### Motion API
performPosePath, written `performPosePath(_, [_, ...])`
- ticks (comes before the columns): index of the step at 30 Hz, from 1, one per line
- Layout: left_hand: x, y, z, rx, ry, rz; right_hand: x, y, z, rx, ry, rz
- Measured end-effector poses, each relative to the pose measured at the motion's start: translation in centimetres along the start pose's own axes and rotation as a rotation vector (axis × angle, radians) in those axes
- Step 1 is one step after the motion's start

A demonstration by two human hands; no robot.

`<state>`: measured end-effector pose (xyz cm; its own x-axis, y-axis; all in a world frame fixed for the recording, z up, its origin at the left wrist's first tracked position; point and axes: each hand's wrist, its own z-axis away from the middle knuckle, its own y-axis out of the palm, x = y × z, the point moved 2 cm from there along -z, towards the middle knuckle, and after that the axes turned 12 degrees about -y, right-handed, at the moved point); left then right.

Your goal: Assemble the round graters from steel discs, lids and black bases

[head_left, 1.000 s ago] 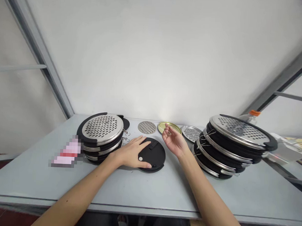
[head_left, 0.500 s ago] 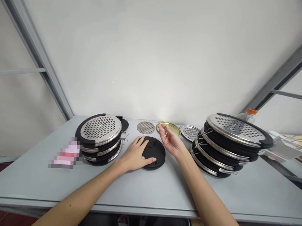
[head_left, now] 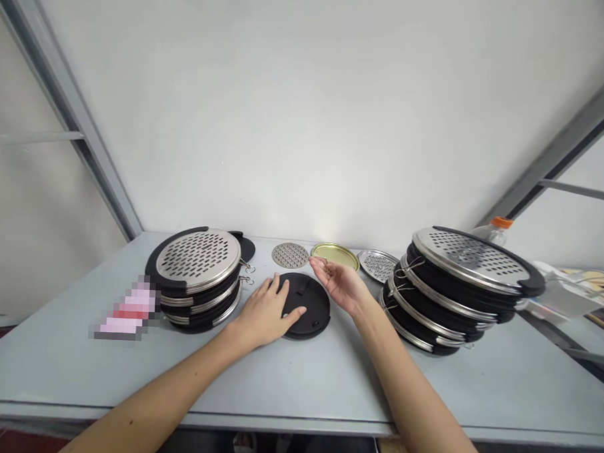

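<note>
A round black plastic disc point(head_left: 308, 305) with a raised rim lies on the table between my hands. My left hand point(head_left: 263, 315) rests over its left edge, fingers spread and thumb reaching across it. Just beyond the disc's right side, my right hand point(head_left: 347, 285) is turned palm up with its fingers curled together. A small, thin, shiny metal piece point(head_left: 325, 261), like bent wire, shows at those fingertips; its exact kind is too small to tell. Behind the disc lie a loose perforated metal plate point(head_left: 290, 255), a gold-coloured round lid point(head_left: 337, 253) and a silver grater plate point(head_left: 378, 265).
Stacks of black-rimmed round graters stand at left point(head_left: 198, 262) and right point(head_left: 473, 261), with wire loops sticking out inward. A blurred pink packet point(head_left: 128, 310) lies at left. Behind the right stack are an orange-capped bottle point(head_left: 500, 227) and a white box point(head_left: 562, 298).
My left hand has shifted slightly, its thumb moving up the disc and covering more of the pale round spot. My right hand has moved a little left, its fingers closer together.
</note>
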<state>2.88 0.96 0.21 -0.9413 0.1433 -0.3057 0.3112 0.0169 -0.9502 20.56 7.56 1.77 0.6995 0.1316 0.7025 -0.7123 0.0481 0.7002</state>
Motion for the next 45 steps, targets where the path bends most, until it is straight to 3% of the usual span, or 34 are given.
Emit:
performPosePath(7, [0.5, -1.0, -0.5, -0.085, 0.027, 0.007, -0.4, 0.2, 0.4, 0.159, -0.086, 0.235])
performPosePath(12, [1.2, -1.2, -0.8, -0.023, 0.297, 0.032, -0.3, 0.3, 0.5, 0.178, -0.084, 0.297])
performPosePath(15, [1.4, -1.5, -0.8, 0.055, 0.384, 0.049, -0.2, 0.4, 0.5, 0.195, -0.079, 0.32])
performPosePath(21, [1.5, -1.2, -1.1, 0.19, 0.289, 0.104, -0.5, 0.0, 0.4, 0.206, -0.062, 0.361])
performPosePath(27, [0.0, 0.0, -0.9, 0.016, 0.126, 0.073, -0.8, -0.1, 0.0, 0.135, -0.016, 0.264])
performPosePath(31, [-0.5, -0.4, -0.3, -0.048, 0.151, 0.014, -0.8, -0.1, -0.1, 0.082, 0.029, 0.185])
performPosePath(35, [-0.3, -1.4, -0.3, -0.09, 0.168, 0.035, -0.9, -0.1, -0.1, 0.124, 0.023, 0.169])
performPosePath(39, [0.1, -1.2, -0.8, -0.133, 0.151, 0.107, -1.0, -0.1, 0.0, 0.14, -0.003, 0.234])
performPosePath(45, [0.7, 0.0, -1.3, -0.031, 0.158, 0.173, -0.3, -0.8, -0.5, 0.1, -0.144, 0.417])
